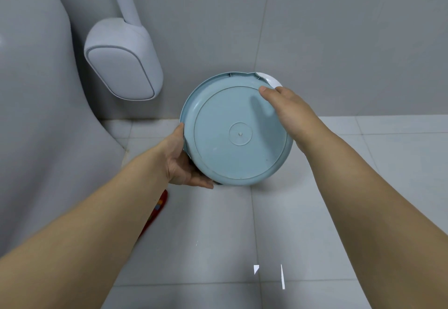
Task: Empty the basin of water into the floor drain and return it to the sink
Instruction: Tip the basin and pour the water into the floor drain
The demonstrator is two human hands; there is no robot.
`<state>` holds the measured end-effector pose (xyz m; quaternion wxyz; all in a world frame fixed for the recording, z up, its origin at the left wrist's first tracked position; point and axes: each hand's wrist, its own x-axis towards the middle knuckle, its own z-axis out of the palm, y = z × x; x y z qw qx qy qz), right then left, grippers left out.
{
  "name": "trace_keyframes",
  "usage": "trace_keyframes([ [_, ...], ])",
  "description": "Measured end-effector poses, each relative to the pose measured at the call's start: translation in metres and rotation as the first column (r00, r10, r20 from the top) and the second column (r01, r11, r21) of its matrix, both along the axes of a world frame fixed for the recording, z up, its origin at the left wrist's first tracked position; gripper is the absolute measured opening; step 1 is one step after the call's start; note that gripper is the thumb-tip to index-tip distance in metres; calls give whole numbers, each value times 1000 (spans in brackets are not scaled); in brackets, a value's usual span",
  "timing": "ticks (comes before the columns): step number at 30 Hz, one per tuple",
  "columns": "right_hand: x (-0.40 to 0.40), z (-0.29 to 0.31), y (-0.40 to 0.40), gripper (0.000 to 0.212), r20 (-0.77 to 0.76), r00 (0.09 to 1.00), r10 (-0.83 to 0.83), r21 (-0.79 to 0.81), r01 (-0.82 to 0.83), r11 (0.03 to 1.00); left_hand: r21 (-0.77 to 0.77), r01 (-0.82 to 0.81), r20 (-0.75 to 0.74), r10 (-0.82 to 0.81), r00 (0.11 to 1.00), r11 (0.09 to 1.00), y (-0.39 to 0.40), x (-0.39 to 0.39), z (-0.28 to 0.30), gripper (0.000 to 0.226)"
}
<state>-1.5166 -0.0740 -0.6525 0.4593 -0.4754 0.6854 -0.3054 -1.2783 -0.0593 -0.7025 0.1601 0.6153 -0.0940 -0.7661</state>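
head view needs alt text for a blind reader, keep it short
Two bare hands hold a light blue basin tipped up over a tiled bathroom floor, its underside facing the camera. The left hand grips the lower left rim, the right hand the upper right.

The basin is tipped up so only its underside faces the camera, so the inside is totally hidden, can't tell if any water's left in it. The floor drain is nowhere visible, maybe behind the basin. Fingers of both hands, the left hand and the right hand, wrap out of sight behind the rim. A white thing peeks over the basin's upper right edge, mostly covered. A red object at lower left is mostly behind the forearm, can't tell what it is.
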Motion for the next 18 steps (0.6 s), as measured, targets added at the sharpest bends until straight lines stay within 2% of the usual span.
trace_keyframes([
  [9,-3,6,6,91,-39,999,-26,26,27,999,12,81,-16,-81,997,997,4,-2,5,89],
  [15,-3,9,8,89,-43,999,-27,17,28,999,-37,29,24,-28,999,999,5,-6,13,79],
  [18,-4,9,9,92,-49,998,-29,16,30,999,-56,-15,-16,14,1000,998,4,-8,15,69],
])
